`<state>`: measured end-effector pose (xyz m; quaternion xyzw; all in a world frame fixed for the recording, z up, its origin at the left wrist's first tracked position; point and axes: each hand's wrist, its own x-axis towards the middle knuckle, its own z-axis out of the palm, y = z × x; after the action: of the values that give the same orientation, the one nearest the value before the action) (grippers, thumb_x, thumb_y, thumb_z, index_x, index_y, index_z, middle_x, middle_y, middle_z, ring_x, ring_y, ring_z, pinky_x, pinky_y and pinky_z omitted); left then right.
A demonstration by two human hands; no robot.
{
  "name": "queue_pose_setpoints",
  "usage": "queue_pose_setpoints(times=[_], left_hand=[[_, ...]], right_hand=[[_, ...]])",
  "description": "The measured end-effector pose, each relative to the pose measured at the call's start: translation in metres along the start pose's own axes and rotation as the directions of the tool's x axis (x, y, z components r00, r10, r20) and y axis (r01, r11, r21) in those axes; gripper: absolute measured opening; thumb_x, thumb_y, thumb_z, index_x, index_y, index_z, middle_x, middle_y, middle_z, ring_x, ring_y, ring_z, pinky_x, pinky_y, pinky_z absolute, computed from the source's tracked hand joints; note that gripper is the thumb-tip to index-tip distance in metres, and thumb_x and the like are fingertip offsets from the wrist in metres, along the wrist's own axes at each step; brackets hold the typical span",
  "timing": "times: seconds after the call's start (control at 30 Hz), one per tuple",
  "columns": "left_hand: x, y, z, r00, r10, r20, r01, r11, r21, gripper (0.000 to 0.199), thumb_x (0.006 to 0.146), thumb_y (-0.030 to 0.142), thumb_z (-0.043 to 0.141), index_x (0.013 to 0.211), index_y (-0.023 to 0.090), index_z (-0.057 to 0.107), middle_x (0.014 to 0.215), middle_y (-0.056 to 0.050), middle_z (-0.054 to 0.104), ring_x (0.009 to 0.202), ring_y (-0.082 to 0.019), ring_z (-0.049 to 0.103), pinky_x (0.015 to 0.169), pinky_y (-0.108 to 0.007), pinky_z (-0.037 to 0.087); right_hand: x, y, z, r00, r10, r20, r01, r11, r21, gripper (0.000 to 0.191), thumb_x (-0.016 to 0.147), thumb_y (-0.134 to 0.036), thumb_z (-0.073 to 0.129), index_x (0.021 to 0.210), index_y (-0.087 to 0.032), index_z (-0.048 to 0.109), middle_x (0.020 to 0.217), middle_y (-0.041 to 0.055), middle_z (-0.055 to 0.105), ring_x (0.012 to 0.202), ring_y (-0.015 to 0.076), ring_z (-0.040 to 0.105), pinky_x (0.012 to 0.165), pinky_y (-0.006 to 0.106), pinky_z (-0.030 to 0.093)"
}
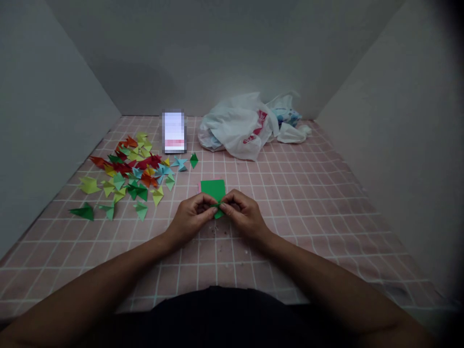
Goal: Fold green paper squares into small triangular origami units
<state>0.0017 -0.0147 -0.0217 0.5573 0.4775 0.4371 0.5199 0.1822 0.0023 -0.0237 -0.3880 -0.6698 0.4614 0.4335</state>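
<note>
Both hands meet at the middle of the table, pinching a small folded piece of green paper (218,214) between thumbs and fingertips. My left hand (190,212) is closed on its left side, and my right hand (245,215) grips the right side. The fingers cover most of the folds. Just beyond the fingertips lies a square of green paper (212,187), flat on the cloth, with a sliver of pink at its left edge. To the left spreads a heap of folded paper birds (137,189) in green, yellow, red, orange and light blue.
A phone (174,131) with a lit screen stands at the back. Right of it lie a crumpled white plastic bag (239,125) and a smaller bag (288,118). One dark green folded piece (194,160) sits apart. Walls surround the pink checked cloth (308,203).
</note>
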Motion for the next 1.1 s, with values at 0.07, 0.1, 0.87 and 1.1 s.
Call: queue_pose_setpoints(times=[0.07, 0.1, 0.87, 1.1], left_hand=[[0.000, 0.001, 0.000, 1.000, -0.009, 0.015, 0.009, 1.000, -0.007, 0.014, 0.078, 0.028, 0.072, 0.086, 0.017, 0.067, 0.073, 0.000, 0.065, 0.066, -0.013, 0.060, 0.062, -0.024, 0.048], [-0.001, 0.002, -0.001, 1.000, -0.013, 0.027, 0.013, 1.000, -0.017, 0.015, 0.080, 0.030, 0.071, 0.086, 0.017, 0.067, 0.074, 0.000, 0.065, 0.067, -0.013, 0.060, 0.063, -0.025, 0.048], [0.000, 0.003, 0.001, 0.999, -0.004, -0.034, 0.004, 1.000, 0.019, 0.014, 0.079, 0.029, 0.069, 0.082, 0.016, 0.066, 0.073, 0.000, 0.064, 0.068, -0.013, 0.060, 0.066, -0.025, 0.047], [-0.004, 0.000, 0.002, 0.996, 0.072, -0.047, -0.066, 0.990, 0.124, 0.011, 0.083, 0.028, 0.066, 0.083, 0.017, 0.067, 0.075, -0.001, 0.067, 0.070, -0.015, 0.062, 0.067, -0.026, 0.047]], right_hand=[[0.000, -0.001, 0.000, 1.000, -0.015, -0.008, 0.014, 1.000, -0.026, 0.011, 0.086, -0.026, 0.063, 0.077, -0.021, 0.059, 0.076, 0.0010, 0.058, 0.072, 0.0164, 0.054, 0.069, 0.031, 0.042], [-0.001, -0.001, 0.000, 1.000, -0.018, -0.018, 0.017, 0.999, -0.038, 0.012, 0.087, -0.026, 0.062, 0.077, -0.021, 0.059, 0.076, 0.0010, 0.058, 0.072, 0.0165, 0.054, 0.069, 0.031, 0.042], [0.002, 0.008, 0.000, 0.981, -0.192, 0.030, 0.194, 0.970, -0.144, 0.014, 0.089, -0.021, 0.064, 0.079, -0.021, 0.055, 0.079, 0.0005, 0.055, 0.075, 0.0163, 0.053, 0.068, 0.030, 0.040], [0.000, 0.004, -0.001, 0.969, -0.243, 0.046, 0.246, 0.936, -0.252, 0.018, 0.093, -0.016, 0.057, 0.077, -0.021, 0.048, 0.077, 0.0006, 0.052, 0.073, 0.0169, 0.051, 0.068, 0.031, 0.039]])
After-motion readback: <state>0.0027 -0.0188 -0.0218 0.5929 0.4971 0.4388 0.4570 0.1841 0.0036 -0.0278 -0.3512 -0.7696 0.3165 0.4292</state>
